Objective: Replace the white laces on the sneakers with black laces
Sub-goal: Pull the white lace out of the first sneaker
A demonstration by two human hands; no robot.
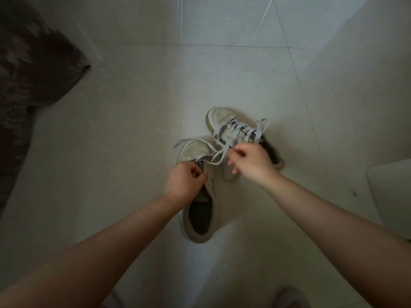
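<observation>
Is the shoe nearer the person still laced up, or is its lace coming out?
Partly unlaced. The near shoe's white lace trails loose; the upper eyelets look bare, and the left hand grips near the tongue.

The floor (138, 121) is pale glossy tile with thin grout lines and streaks of reflected light; the two sneakers (195, 150) look like matt, scuffed off-white leather with perforated toes, their white laces (219, 150) flat woven cloth; a dark shaggy rug (29, 70) looks rough

text: none legible; labels: none (sneakers (200, 174) show no readable brand)
</observation>
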